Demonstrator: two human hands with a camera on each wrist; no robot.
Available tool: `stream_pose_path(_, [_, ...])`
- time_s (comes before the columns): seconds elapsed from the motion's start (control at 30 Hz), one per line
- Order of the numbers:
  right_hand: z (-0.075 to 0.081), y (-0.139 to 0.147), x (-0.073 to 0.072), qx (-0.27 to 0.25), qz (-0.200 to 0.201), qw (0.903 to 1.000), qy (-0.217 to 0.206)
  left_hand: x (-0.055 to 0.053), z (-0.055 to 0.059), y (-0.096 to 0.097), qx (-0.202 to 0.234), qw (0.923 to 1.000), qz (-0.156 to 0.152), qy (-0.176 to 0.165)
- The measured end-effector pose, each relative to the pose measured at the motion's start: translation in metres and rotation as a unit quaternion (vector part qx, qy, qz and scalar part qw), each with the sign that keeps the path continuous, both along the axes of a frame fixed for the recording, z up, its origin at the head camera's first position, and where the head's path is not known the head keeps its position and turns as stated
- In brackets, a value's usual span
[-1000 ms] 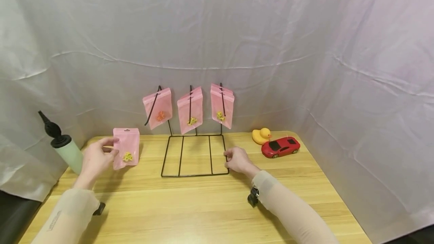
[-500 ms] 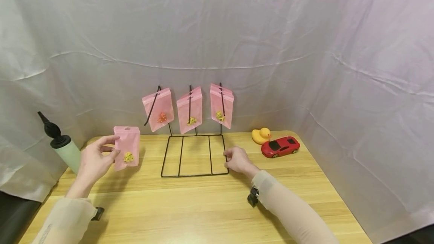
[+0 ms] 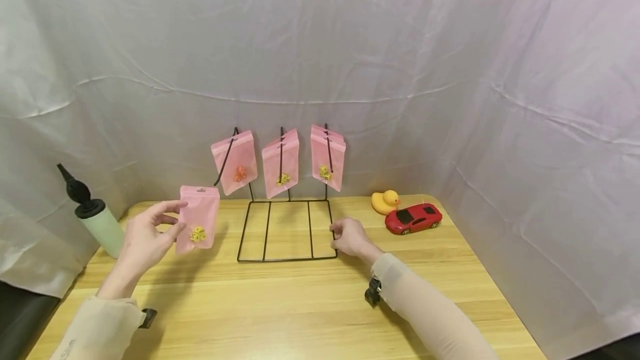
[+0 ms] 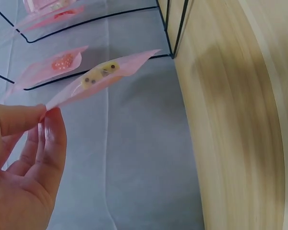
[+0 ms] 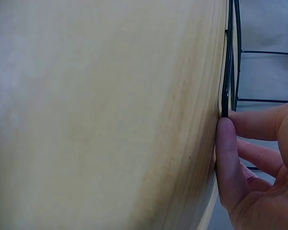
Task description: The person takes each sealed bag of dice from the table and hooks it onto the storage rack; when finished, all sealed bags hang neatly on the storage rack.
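My left hand point(image 3: 147, 238) pinches the left edge of a pink zip bag point(image 3: 200, 210) between thumb and fingertips. The bag has a hanging slot at its top and small yellow dotted pieces low inside. In the left wrist view the pinched bag point(image 4: 101, 79) appears nearly edge-on. A black wire display rack point(image 3: 287, 260) stands to its right. Thumb and finger of my right hand point(image 3: 351, 236) pinch the right side wire of the rack's base. In the right wrist view, the fingertips meet on the black wire point(image 5: 225, 72).
Pink bags hang on three hooks: an orange-filled bag point(image 3: 232, 154) left, a yellow-filled bag point(image 3: 272, 163) in the middle, several or fewer overlapping bags point(image 3: 326, 151) right. A green hand pump point(image 3: 102, 229) stands left. A rubber duck point(image 3: 385, 202) and red toy car point(image 3: 413, 218) lie right.
My left hand has carried the pinched bag to the right, closer to the rack. The bag on the left hook has shifted slightly. My right hand keeps its place on the rack's base.
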State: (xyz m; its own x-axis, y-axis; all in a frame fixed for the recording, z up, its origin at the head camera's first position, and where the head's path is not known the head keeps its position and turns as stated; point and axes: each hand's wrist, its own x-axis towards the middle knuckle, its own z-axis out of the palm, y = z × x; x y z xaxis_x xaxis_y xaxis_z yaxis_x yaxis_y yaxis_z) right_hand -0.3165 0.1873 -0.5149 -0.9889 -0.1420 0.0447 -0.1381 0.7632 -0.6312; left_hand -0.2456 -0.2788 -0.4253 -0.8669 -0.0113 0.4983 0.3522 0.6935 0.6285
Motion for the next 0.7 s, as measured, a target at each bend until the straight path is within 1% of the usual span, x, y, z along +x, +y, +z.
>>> stream_pose_path(0.13, [0.0, 0.0, 0.0, 0.004, 0.001, 1.0, 0.001, 0.004, 0.001, 0.0, 0.018, 0.9995, -0.027, -0.002])
stream_pose_path(0.23, [-0.001, 0.0, -0.001, 0.004, 0.0, 1.0, 0.002, 0.009, 0.004, 0.001, 0.035, 0.9982, -0.049, 0.0])
stream_pose_path(0.3, [-0.001, 0.0, -0.001, 0.003, 0.0, 1.0, 0.001, 0.013, 0.008, 0.002, 0.051, 0.9962, -0.071, 0.005])
stream_pose_path(0.47, [-0.001, 0.0, 0.0, 0.002, -0.001, 1.0, 0.002, 0.021, 0.017, 0.005, 0.088, 0.9876, -0.129, 0.019])
stream_pose_path(0.6, [-0.001, 0.001, -0.001, 0.001, 0.0, 1.0, 0.004, 0.027, 0.024, 0.006, 0.102, 0.9814, -0.162, 0.018])
stream_pose_path(0.7, [-0.001, 0.001, -0.001, 0.001, 0.002, 1.0, 0.004, 0.032, 0.028, 0.007, 0.108, 0.9774, -0.181, 0.022])
